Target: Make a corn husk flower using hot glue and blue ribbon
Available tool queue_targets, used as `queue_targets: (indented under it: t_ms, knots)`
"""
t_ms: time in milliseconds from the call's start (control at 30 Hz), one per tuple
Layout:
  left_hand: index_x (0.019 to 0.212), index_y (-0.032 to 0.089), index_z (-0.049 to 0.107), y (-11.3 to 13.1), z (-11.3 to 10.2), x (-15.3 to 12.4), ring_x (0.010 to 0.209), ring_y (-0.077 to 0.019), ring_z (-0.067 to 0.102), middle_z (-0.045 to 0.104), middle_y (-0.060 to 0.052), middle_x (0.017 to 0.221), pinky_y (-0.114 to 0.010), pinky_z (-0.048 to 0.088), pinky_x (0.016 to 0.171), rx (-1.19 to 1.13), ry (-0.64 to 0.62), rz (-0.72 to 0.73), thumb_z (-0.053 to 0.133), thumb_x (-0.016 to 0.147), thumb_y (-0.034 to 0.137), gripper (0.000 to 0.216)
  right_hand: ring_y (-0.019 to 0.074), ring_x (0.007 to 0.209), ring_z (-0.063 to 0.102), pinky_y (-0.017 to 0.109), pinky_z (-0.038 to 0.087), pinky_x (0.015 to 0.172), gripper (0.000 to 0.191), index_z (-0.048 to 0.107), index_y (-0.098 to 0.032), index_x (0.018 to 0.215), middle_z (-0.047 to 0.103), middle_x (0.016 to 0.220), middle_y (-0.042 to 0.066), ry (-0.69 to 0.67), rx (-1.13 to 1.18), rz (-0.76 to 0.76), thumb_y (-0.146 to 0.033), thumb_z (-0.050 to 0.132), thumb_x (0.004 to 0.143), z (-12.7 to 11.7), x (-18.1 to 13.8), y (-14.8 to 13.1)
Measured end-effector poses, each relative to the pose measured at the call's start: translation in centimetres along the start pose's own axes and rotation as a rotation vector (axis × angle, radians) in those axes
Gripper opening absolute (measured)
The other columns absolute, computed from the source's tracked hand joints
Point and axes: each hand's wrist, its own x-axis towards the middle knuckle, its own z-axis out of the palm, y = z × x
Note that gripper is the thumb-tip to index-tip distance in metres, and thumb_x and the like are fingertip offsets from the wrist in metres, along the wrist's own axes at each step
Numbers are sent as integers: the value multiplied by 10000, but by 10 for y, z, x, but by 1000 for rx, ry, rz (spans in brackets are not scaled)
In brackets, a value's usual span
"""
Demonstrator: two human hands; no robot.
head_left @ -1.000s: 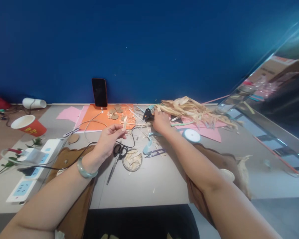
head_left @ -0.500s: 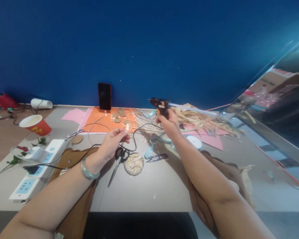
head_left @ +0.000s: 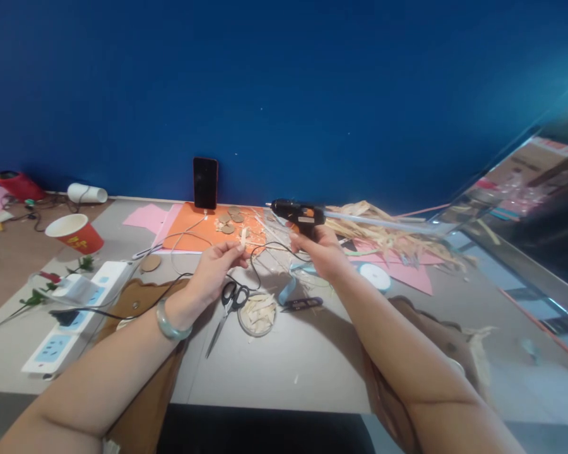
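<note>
My left hand (head_left: 215,268) pinches a small pale strip of dried husk (head_left: 243,238) between thumb and fingers, held above the grey table (head_left: 274,359). My right hand (head_left: 322,251) grips a black glue gun (head_left: 294,212) by its handle, lifted off the table, with the nozzle pointing left toward the strip and a clear glue stick jutting out behind it to the right. The gun's black cord loops down between both hands. Below the hands lie black scissors (head_left: 230,299) and a small round dish of cut husk pieces (head_left: 258,313).
A phone (head_left: 205,183) leans on the blue wall above an orange sheet (head_left: 189,230) with brown discs. Dried husks (head_left: 388,230) lie on pink paper at right, near a white tape roll (head_left: 375,276). A power strip (head_left: 61,328) and red cup (head_left: 76,232) sit left.
My right hand picked the glue gun up from the table, raised it and brought it left toward the strip. My left hand kept hold of the strip, almost still.
</note>
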Motion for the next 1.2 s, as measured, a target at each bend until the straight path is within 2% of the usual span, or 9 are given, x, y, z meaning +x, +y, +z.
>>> queue_targets:
  t_ms: [100,233,333,433,600,767,833,1000,1200]
  knots:
    - [734,136,674,0,-1,0,575,-83,584,670,-5,676,-220,451,618,13,9,14,735,711,320,195,126,549,521,278,409,576,260,636,-156,888,567,558,-24,-59,-103,20,-362,692,740,1,-5,-6]
    - [753,137,674,2,0,-1,592,-100,585,662,-8,643,-231,442,627,61,23,51,727,719,324,197,133,540,505,267,387,518,261,660,-155,849,571,596,1,-153,-308,46,-397,671,753,7,-16,-20]
    - [783,136,675,5,1,-3,608,-108,588,675,-15,669,-245,450,657,111,39,110,724,721,313,193,150,582,515,280,404,538,236,683,-177,842,596,653,14,-154,-368,-5,-395,666,755,12,-23,-27]
    - [811,145,668,7,2,-5,627,-122,605,686,-18,690,-264,465,689,160,60,154,727,720,312,199,164,612,526,297,422,561,208,680,-194,834,602,673,16,-80,-345,-67,-388,670,760,14,-26,-27]
    - [802,159,661,7,4,-8,627,-129,609,660,-2,652,-264,474,681,242,41,225,723,724,318,187,142,526,499,300,420,513,240,619,-188,813,554,588,0,-12,-216,-38,-417,676,769,15,-26,-27]
    - [777,166,652,5,5,-10,614,-127,607,661,-7,663,-256,481,648,321,-23,247,706,736,317,166,112,551,546,297,471,582,284,558,-189,859,657,784,24,-64,-34,37,-409,699,747,21,-28,-30]
    - [775,166,655,4,5,-13,619,-130,610,660,-11,666,-249,481,629,381,-78,230,698,746,314,157,106,555,556,290,466,578,290,566,-185,869,678,857,38,-96,-27,90,-394,713,732,22,-28,-28]
    - [787,174,647,0,5,-17,608,-140,626,682,-26,711,-246,484,578,432,-205,121,675,774,349,178,132,542,548,268,400,542,274,596,-174,837,595,561,-24,-181,-100,137,-409,701,740,23,-26,-16]
    - [755,161,646,0,5,-16,586,-130,604,677,-32,670,-250,479,600,305,-303,19,689,765,384,227,100,489,503,257,372,508,249,547,-191,797,565,589,-53,-97,62,161,-329,725,692,28,-25,-12]
